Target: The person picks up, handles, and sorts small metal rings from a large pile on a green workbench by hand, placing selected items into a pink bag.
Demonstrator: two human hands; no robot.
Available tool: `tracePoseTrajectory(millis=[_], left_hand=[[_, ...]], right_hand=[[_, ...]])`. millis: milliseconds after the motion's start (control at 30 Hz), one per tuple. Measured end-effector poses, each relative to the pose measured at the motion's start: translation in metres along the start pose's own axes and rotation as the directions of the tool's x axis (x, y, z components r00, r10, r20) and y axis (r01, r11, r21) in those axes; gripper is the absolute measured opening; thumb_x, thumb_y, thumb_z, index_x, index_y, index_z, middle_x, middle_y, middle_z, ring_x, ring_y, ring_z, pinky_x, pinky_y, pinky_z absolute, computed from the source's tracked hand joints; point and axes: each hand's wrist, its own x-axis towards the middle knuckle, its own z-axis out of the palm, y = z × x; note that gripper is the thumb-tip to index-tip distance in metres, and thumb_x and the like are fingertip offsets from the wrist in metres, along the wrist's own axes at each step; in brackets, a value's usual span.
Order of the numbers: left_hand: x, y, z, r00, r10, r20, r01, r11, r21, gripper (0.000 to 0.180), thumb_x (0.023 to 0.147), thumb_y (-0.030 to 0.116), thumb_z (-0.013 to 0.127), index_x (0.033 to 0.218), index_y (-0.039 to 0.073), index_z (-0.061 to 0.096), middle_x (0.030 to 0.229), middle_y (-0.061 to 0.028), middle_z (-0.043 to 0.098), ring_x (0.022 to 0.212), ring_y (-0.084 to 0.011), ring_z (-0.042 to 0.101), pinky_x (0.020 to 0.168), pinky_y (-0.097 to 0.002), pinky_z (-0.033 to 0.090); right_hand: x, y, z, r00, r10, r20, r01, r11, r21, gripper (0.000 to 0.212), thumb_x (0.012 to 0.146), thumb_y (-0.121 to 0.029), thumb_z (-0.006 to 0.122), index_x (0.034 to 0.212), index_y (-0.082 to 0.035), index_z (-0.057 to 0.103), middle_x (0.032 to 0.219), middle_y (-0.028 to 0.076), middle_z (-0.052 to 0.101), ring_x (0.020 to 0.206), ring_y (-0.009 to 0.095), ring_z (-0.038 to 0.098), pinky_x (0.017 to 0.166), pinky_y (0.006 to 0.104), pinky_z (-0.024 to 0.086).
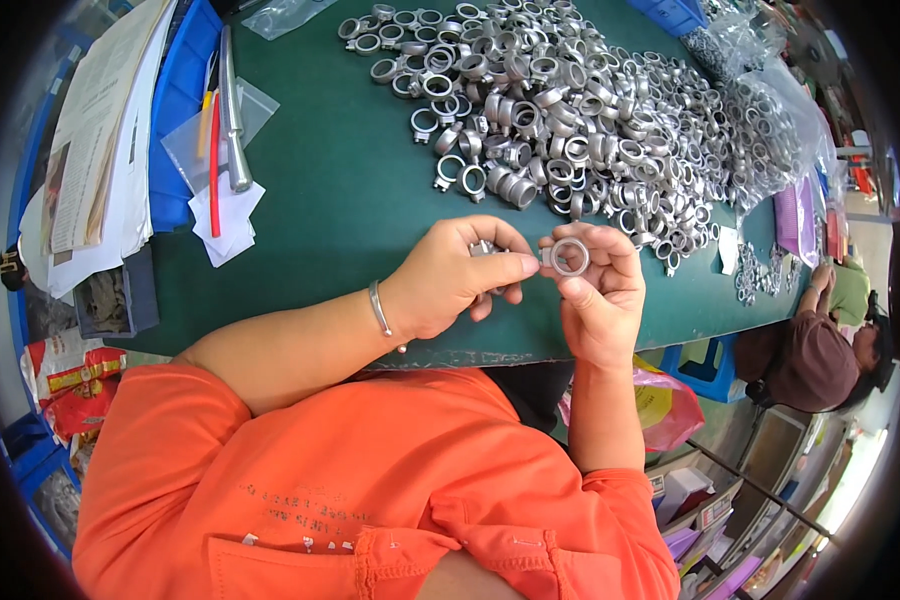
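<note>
Near the front edge of the table, my right hand point(608, 300) pinches a silver metal ring with a small square lug point(547, 257) between thumb and fingers, its round opening facing up. Close on its left is my left hand point(440, 275), closed around small grey metal pieces point(486, 250) that show between thumb and fingers; their exact kind is partly hidden. The left thumb tip reaches the lug side of the ring; whether it touches cannot be made out. Beyond both hands spreads a large heap of similar lugged metal rings point(570, 110).
On the left, a blue tray point(178, 130) stands by papers point(95, 130), a red pen point(214, 180) and a metal-handled tool point(232, 120). Right, a clear bag point(770, 130) holds more rings beside a purple basket point(796, 220). Another person point(815, 360) sits at far right.
</note>
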Motion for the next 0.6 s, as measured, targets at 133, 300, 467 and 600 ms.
tracePoseTrajectory(millis=[133, 300, 467, 600], left_hand=[[-0.001, -0.001, 0.004, 1.0, -0.018, 0.018, 0.019, 0.996, -0.082, 0.017, 0.08, 0.015, 0.063, 0.089, 0.001, 0.059, 0.071, -0.0035, 0.06, 0.058, -0.0059, 0.053, 0.039, -0.0186, 0.038], [-0.001, 0.0, 0.004, 0.989, 0.147, -0.024, -0.144, 0.985, 0.092, 0.017, 0.081, 0.015, 0.063, 0.09, 0.0, 0.061, 0.069, -0.0015, 0.059, 0.054, -0.0043, 0.05, 0.039, -0.0178, 0.037], [-0.001, -0.002, 0.002, 0.985, 0.162, -0.065, -0.145, 0.968, 0.206, 0.01, 0.081, 0.011, 0.063, 0.086, 0.002, 0.062, 0.068, -0.0031, 0.058, 0.05, -0.0045, 0.047, 0.042, -0.0171, 0.036], [-0.002, -0.002, 0.003, 0.985, 0.156, -0.071, -0.139, 0.97, 0.201, 0.009, 0.08, 0.01, 0.063, 0.085, 0.002, 0.062, 0.067, -0.0025, 0.057, 0.05, -0.0037, 0.046, 0.042, -0.0169, 0.035]], right_hand=[[-0.001, 0.003, -0.003, 0.997, -0.081, -0.015, 0.077, 0.979, -0.187, 0.032, 0.078, 0.005, 0.062, 0.107, 0.0, 0.051, 0.105, 0.015, 0.057, 0.09, 0.019, 0.059, 0.076, 0.0298, 0.05], [-0.013, 0.001, 0.001, 1.0, -0.008, -0.024, -0.006, 0.857, -0.516, 0.014, 0.081, 0.001, 0.06, 0.095, 0.003, 0.059, 0.092, 0.009, 0.06, 0.081, 0.013, 0.057, 0.071, 0.0236, 0.047], [-0.015, 0.005, 0.001, 1.0, 0.016, 0.004, -0.011, 0.846, -0.533, 0.01, 0.08, 0.002, 0.06, 0.09, 0.004, 0.06, 0.094, 0.01, 0.061, 0.082, 0.013, 0.057, 0.073, 0.0237, 0.046], [-0.014, 0.006, -0.003, 0.999, -0.002, 0.043, 0.025, 0.842, -0.539, 0.01, 0.08, 0.002, 0.06, 0.09, 0.004, 0.06, 0.095, 0.011, 0.061, 0.083, 0.013, 0.056, 0.074, 0.0237, 0.046]])
